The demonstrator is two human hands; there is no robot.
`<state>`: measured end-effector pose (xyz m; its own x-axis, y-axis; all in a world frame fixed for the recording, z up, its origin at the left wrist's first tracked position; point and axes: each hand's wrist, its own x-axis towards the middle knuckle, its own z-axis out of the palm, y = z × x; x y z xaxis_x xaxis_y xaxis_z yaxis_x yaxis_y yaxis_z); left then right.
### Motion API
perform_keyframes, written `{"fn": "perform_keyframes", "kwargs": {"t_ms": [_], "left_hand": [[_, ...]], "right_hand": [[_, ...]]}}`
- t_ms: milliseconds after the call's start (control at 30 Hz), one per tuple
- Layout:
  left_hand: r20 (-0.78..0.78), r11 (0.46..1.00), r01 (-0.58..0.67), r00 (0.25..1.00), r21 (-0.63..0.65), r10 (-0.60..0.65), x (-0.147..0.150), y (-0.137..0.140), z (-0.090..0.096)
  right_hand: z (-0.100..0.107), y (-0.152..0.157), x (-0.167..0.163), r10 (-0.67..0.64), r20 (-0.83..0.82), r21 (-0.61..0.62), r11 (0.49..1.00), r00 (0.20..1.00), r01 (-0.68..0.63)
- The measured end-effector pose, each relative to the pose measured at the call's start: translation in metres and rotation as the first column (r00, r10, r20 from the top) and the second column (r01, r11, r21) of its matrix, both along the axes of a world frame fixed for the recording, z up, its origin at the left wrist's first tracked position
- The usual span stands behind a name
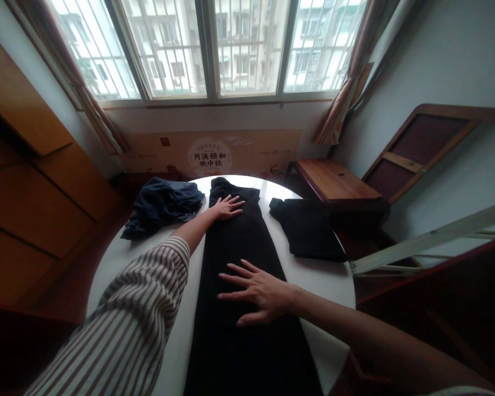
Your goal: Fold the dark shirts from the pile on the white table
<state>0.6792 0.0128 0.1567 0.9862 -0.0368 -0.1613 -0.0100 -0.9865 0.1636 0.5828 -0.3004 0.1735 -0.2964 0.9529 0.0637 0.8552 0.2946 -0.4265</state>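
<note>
A pair of black trousers [247, 242] lies lengthwise down the middle of a round white table [181, 308], its waist end at the far edge and its lower end running out of view towards me. My left hand [228, 207] rests flat on the upper part of the trousers, fingers spread. Closer to me, my right hand [259, 294] lies palm down over the legs, its fingers also spread apart. Neither hand grips the cloth.
A crumpled heap of dark blue clothes [165, 203] sits at the table's left. Folded black clothing [311, 228] lies at its right edge. Beyond stand a low wooden table [338, 179] and a leaning wooden frame [421, 148]. Wooden cabinets [37, 181] line the left.
</note>
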Motion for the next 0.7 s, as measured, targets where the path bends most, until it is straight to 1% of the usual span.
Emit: {"fn": "perform_keyframes", "kwargs": {"t_ms": [67,100,167,233,300,333,400,500,600,700], "left_hand": [[-0.002,1.0,0.009,1.0,-0.002,-0.009,0.002,0.002,0.0],[-0.014,1.0,0.011,1.0,-0.003,-0.011,0.003,0.002,0.0],[-0.056,1.0,0.008,0.998,-0.006,-0.008,0.005,0.002,0.002],[-0.101,1.0,-0.006,0.995,-0.004,0.006,0.007,0.001,0.005],[-0.12,1.0,-0.022,0.992,0.002,0.022,0.009,0.001,0.006],[-0.116,1.0,-0.026,0.993,0.005,0.027,0.009,0.0,0.006],[-0.091,1.0,-0.026,0.996,0.007,0.026,0.009,0.0,0.005],[-0.07,1.0,-0.018,0.997,0.005,0.018,0.009,0.001,0.003],[-0.073,1.0,-0.018,0.997,0.005,0.019,0.007,0.002,0.001],[-0.062,1.0,-0.029,0.998,0.006,0.029,0.005,0.001,0.004]], "right_hand": [[0.01,0.007,0.006,0.043,-0.041,0.011,0.999,0.998,-0.043],[0.015,0.017,0.015,0.024,-0.055,0.03,0.999,0.998,-0.022],[0.022,0.043,0.039,-0.095,-0.053,0.089,0.991,0.994,0.099],[0.022,0.071,0.065,-0.245,-0.001,0.139,0.96,0.97,0.243],[0.015,0.091,0.081,-0.311,0.075,0.134,0.945,0.947,0.3],[0.01,0.096,0.083,-0.313,0.109,0.121,0.946,0.943,0.3],[-0.002,0.094,0.073,-0.267,0.15,0.085,0.963,0.952,0.257],[-0.013,0.07,0.034,-0.138,0.121,0.038,0.99,0.983,0.134],[-0.01,0.036,-0.008,0.0,0.026,0.011,1.0,1.0,0.0],[0.003,0.006,-0.041,0.083,-0.07,-0.015,0.996,0.994,-0.085]]}}
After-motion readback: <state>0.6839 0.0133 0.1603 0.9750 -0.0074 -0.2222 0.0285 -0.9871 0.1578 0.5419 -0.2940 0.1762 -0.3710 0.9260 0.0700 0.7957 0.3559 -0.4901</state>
